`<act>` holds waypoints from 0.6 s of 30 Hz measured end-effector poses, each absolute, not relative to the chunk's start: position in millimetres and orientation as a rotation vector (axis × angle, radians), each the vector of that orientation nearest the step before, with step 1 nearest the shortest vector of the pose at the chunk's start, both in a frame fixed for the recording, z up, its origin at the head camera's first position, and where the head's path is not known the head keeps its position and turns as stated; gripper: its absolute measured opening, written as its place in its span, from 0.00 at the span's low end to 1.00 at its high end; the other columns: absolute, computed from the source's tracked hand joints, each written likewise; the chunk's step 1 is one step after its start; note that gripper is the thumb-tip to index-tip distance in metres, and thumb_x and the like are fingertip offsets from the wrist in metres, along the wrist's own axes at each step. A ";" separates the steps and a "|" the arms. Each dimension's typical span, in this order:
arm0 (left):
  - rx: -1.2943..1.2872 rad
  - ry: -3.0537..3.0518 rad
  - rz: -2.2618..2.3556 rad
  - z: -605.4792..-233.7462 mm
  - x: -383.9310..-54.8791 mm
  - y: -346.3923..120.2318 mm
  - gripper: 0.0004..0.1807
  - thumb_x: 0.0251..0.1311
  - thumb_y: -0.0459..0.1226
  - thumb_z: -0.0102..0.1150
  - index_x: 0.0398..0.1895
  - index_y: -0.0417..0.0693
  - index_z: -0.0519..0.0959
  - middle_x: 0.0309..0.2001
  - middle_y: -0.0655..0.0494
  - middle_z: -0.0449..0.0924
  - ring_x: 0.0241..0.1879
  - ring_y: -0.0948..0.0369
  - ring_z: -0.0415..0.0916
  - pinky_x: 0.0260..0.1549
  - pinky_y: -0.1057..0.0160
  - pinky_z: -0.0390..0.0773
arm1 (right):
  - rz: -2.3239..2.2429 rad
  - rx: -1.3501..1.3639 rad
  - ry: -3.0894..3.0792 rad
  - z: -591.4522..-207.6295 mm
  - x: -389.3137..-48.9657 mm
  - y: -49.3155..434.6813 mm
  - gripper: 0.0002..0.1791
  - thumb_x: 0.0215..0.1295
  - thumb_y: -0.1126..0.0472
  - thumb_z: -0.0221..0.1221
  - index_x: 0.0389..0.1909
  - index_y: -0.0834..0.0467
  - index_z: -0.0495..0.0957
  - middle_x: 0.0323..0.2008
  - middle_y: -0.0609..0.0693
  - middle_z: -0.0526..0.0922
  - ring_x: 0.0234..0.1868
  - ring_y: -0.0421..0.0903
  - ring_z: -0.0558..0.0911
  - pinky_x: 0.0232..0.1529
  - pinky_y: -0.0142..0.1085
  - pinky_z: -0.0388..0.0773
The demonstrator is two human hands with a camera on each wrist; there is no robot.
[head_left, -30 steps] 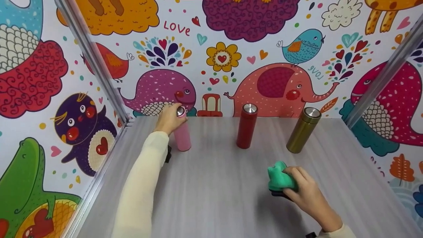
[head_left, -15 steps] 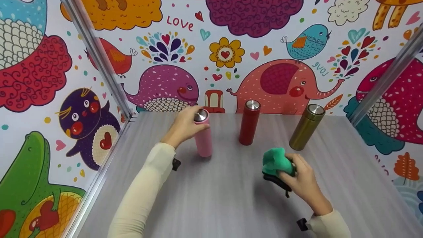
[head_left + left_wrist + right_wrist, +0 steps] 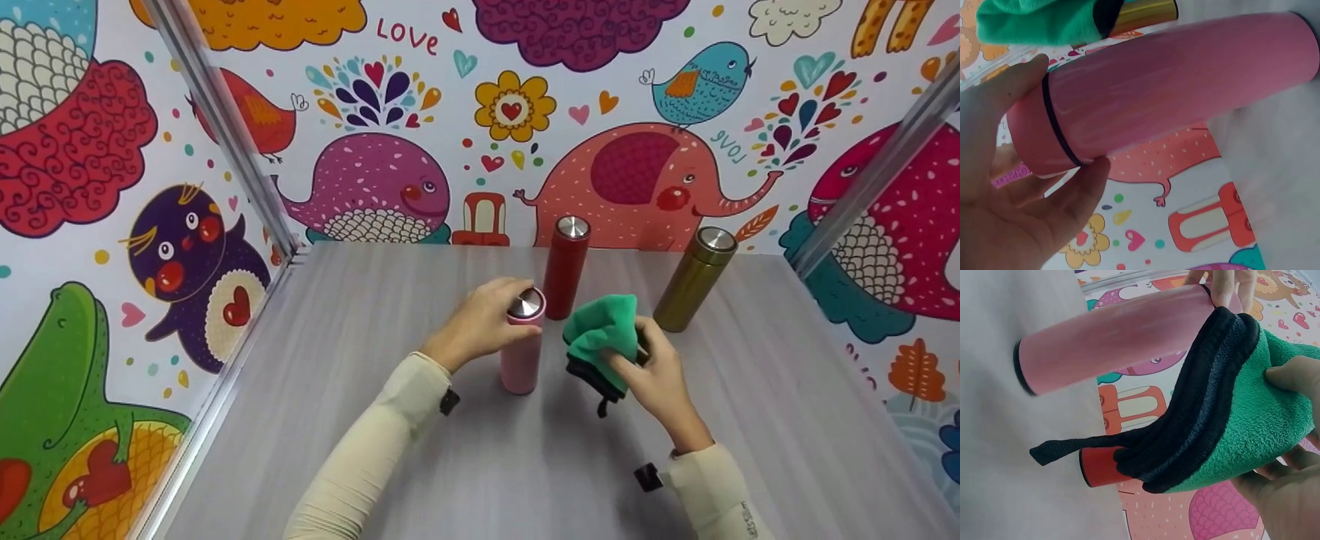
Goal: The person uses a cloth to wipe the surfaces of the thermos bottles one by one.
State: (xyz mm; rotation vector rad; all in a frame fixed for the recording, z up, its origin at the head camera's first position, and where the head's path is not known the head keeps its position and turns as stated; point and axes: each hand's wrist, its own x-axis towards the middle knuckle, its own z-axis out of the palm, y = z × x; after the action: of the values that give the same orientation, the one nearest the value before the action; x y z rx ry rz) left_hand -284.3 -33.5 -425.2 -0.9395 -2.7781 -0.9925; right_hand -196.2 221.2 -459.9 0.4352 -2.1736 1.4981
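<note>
My left hand [image 3: 484, 322] grips a pink thermos flask [image 3: 520, 364] round its lid, fingers behind and thumb across the front. The flask stands upright in the head view, its round steel top showing. In the left wrist view, the thumb and fingertips lie at the dark ring below the pink lid [image 3: 1033, 135]. My right hand [image 3: 660, 371] pinches a folded green cloth [image 3: 600, 330] with black edging and a dangling black loop [image 3: 1055, 451]. The cloth is held up just right of the pink flask, its layered black edge towards it. Some right fingers are hidden behind the cloth.
A red thermos flask [image 3: 566, 270] stands behind the cloth, partly covered by it in the right wrist view. Farther right is an olive-gold flask [image 3: 694, 281]. The grey table [image 3: 360, 300] meets brightly printed walls, with metal corner posts [image 3: 225, 127] left and right.
My left hand has carried the pink flask rightward and towards me from the back left. My right hand has brought the cloth leftward and up, closer to the flask. Red and gold flasks stay put.
</note>
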 end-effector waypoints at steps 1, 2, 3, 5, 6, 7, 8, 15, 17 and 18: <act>-0.952 -2.769 -0.986 -425.4 -284.0 -31.2 0.37 0.57 0.47 0.73 0.68 0.46 0.73 0.62 0.50 0.75 0.57 0.57 0.73 0.56 0.60 0.77 | 1.519 0.444 -2.167 -459.7 -197.9 220.3 0.22 0.57 0.81 0.63 0.53 0.73 0.73 0.47 0.57 0.80 0.49 0.41 0.80 0.47 0.27 0.78; -0.960 -2.764 -0.984 -425.5 -283.5 -29.2 0.37 0.57 0.47 0.73 0.68 0.46 0.73 0.62 0.50 0.75 0.57 0.57 0.74 0.56 0.60 0.77 | 1.544 0.451 -2.160 -460.0 -199.8 219.7 0.22 0.57 0.81 0.63 0.53 0.73 0.73 0.48 0.58 0.79 0.49 0.42 0.80 0.47 0.28 0.79; -0.968 -2.760 -0.986 -426.0 -283.1 -27.2 0.37 0.57 0.47 0.74 0.68 0.45 0.73 0.62 0.50 0.75 0.57 0.56 0.74 0.56 0.60 0.77 | 1.565 0.455 -2.153 -460.5 -201.5 219.2 0.22 0.57 0.81 0.63 0.53 0.73 0.73 0.48 0.58 0.79 0.50 0.43 0.79 0.48 0.29 0.79; -0.981 -2.755 -0.981 -427.8 -281.6 -24.4 0.37 0.57 0.48 0.74 0.69 0.46 0.73 0.62 0.50 0.75 0.57 0.56 0.74 0.56 0.60 0.77 | 1.606 0.451 -2.150 -462.1 -204.0 217.3 0.22 0.57 0.81 0.62 0.54 0.73 0.72 0.48 0.58 0.79 0.50 0.44 0.79 0.48 0.29 0.79; -0.987 -2.752 -0.977 -429.1 -281.1 -23.1 0.38 0.57 0.48 0.73 0.69 0.46 0.72 0.62 0.50 0.75 0.57 0.56 0.74 0.56 0.61 0.77 | 1.622 0.448 -2.148 -462.8 -205.2 216.0 0.22 0.58 0.81 0.62 0.54 0.73 0.72 0.48 0.58 0.79 0.49 0.45 0.79 0.48 0.29 0.79; -0.994 -2.748 -0.974 -430.3 -280.7 -22.0 0.38 0.57 0.49 0.73 0.70 0.47 0.72 0.63 0.50 0.74 0.58 0.56 0.74 0.56 0.61 0.76 | 1.629 0.439 -2.151 -463.5 -206.4 214.8 0.22 0.58 0.81 0.63 0.54 0.73 0.72 0.48 0.58 0.79 0.49 0.45 0.79 0.48 0.29 0.79; -0.998 -2.740 -0.974 -431.9 -280.7 -20.9 0.38 0.58 0.49 0.72 0.70 0.47 0.71 0.63 0.50 0.74 0.58 0.56 0.74 0.56 0.61 0.76 | 1.634 0.432 -2.152 -463.7 -207.8 213.2 0.22 0.58 0.80 0.63 0.54 0.73 0.72 0.48 0.58 0.79 0.49 0.45 0.79 0.48 0.29 0.79; -1.019 -2.726 -0.930 -439.6 -281.3 -21.2 0.38 0.66 0.50 0.64 0.76 0.52 0.64 0.71 0.50 0.66 0.65 0.53 0.69 0.62 0.58 0.71 | 1.662 0.482 -2.158 -461.3 -221.5 199.1 0.24 0.61 0.77 0.63 0.59 0.73 0.71 0.51 0.60 0.79 0.51 0.47 0.79 0.53 0.32 0.78; -1.033 -2.762 -0.909 -440.5 -279.8 -22.3 0.36 0.70 0.49 0.58 0.78 0.53 0.60 0.75 0.50 0.59 0.69 0.51 0.65 0.64 0.55 0.69 | 1.680 0.544 -2.186 -461.2 -225.3 195.0 0.28 0.62 0.76 0.64 0.63 0.72 0.69 0.55 0.60 0.78 0.53 0.49 0.78 0.56 0.38 0.77; -1.040 -2.777 -0.911 -440.7 -279.0 -22.4 0.35 0.72 0.49 0.54 0.78 0.52 0.58 0.77 0.49 0.55 0.70 0.51 0.62 0.65 0.53 0.67 | 1.695 0.578 -2.202 -461.4 -227.0 192.9 0.30 0.62 0.75 0.64 0.65 0.71 0.68 0.57 0.61 0.77 0.55 0.51 0.77 0.57 0.43 0.77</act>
State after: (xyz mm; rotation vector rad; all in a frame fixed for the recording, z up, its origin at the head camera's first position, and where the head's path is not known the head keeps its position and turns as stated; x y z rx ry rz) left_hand -279.0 -22.4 -440.7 -1.0404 -2.7773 -0.9109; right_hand -227.0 192.9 -461.4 0.5782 -2.2022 1.6954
